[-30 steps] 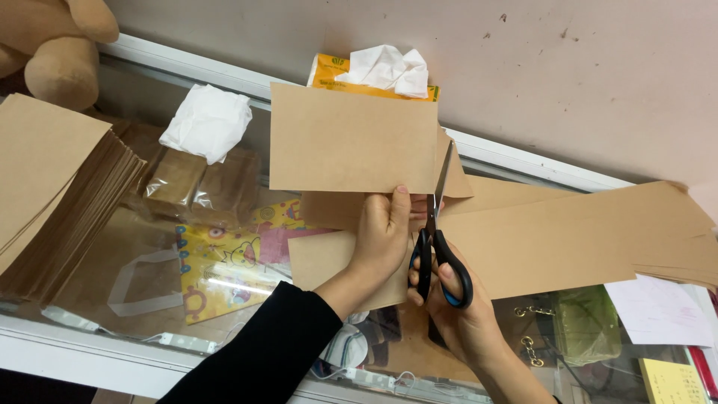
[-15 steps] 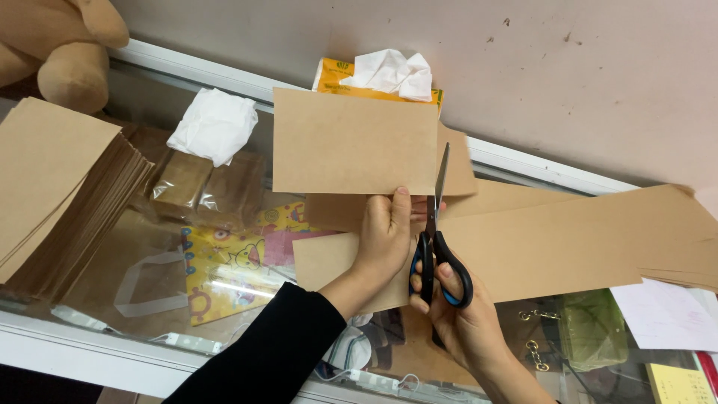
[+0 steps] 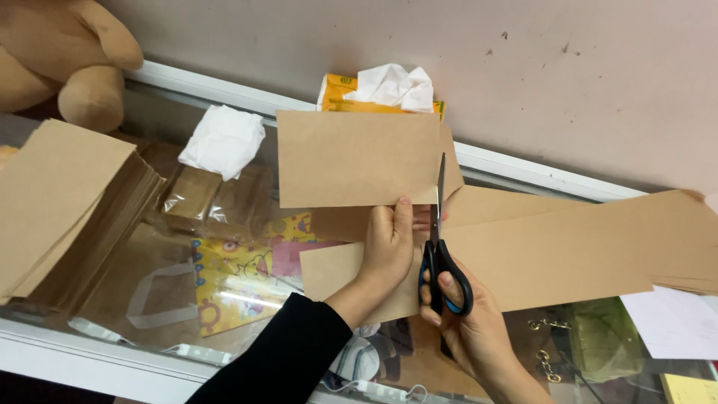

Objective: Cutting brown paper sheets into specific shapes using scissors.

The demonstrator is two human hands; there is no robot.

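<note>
A glass-topped surface (image 3: pixel 112 329) runs along a pinkish wall, with goods showing beneath the glass. At the centre of the frame the left hand (image 3: pixel 385 251) holds up a brown paper sheet (image 3: pixel 355 157), its fingers pinched shut on the lower edge. The right hand (image 3: pixel 467 325) has its fingers closed through the black-and-blue handles of the scissors (image 3: pixel 440 247), whose blades stand upright against the sheet's right edge. The left thumb sits just beside the blades and could be nicked; the thin sheet could also bend and skew the cut. The sheet is flat, matte and rectangular. More brown strips (image 3: pixel 583 247) lie at right, a paper stack (image 3: pixel 67 202) at left, tissues (image 3: pixel 224 138) and a plush toy (image 3: pixel 67 60) in the upper left.
</note>
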